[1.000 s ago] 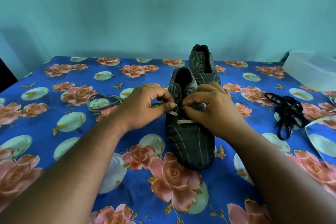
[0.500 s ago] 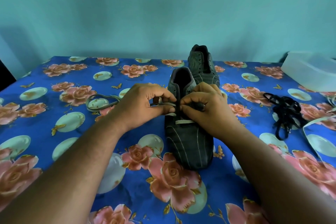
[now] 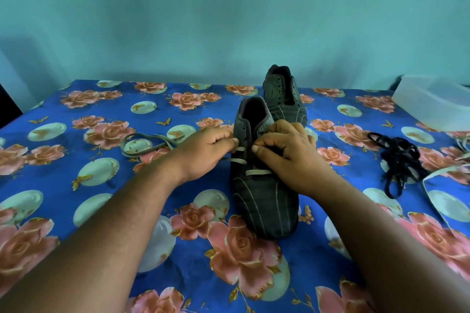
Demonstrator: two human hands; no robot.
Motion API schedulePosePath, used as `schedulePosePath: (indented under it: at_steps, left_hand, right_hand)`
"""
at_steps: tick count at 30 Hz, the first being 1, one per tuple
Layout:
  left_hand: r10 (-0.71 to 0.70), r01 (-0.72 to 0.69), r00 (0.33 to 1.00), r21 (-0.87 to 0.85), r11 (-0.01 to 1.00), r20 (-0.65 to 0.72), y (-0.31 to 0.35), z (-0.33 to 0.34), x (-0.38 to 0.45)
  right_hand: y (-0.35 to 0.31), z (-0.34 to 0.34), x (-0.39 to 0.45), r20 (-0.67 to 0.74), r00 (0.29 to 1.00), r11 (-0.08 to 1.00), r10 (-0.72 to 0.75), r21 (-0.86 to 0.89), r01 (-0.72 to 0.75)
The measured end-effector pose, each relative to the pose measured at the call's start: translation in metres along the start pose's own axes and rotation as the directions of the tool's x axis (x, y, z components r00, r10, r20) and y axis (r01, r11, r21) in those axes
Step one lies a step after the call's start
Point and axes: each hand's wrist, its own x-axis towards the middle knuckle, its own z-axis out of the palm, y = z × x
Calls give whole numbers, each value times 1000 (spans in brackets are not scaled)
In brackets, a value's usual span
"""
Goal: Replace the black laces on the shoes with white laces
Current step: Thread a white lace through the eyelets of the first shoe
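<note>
A dark striped shoe stands toe toward me in the middle of the floral cloth. A white lace crosses its lower eyelets in three short bars. My left hand pinches the lace at the shoe's left eyelet row. At the right eyelet row my right hand is curled, pinching at the flap and lace. The lace's loose tail loops on the cloth to the left. A second dark shoe without laces stands behind. A heap of black laces lies on the right.
A translucent plastic box sits at the back right corner. Another white lace curves along the right edge of the cloth. The blue floral cloth covers the whole surface, with a teal wall behind.
A third white bar now shows across the eyelets. My left hand has drawn slightly left with the lace, and my right hand's fingertips have shifted on the right eyelet row.
</note>
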Motion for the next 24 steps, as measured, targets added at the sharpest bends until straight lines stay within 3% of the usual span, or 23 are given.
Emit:
schedulePosePath:
  at_steps: [3,8,15,19,22,24]
  left_hand:
    - [44,-44,999,24,999,7,0,1,0]
    - [3,-3,1000,-29,1000,-10,-4,0,3]
    - [-34,28,995,-65,998,-96,-12,-17,-6]
    - [-12,47,989,238,970,-147,-31,-30,-6]
    - [72,66,966,508,859,-248,-45,-37,-6]
    - [67,142,948,598,789,-313,-52,-38,-5]
  right_hand:
    - [0,-1,0,25,1000,999,10,38,-11]
    - [5,-1,2,70,998,997,8,82,-14]
    - [22,-4,-5,17,999,938,27,344,-31]
    - [24,-6,-9,67,989,864,130,481,-146]
    - [25,-8,-10,114,978,806,172,554,-206]
    - [25,-10,-11,141,973,773,183,591,-231]
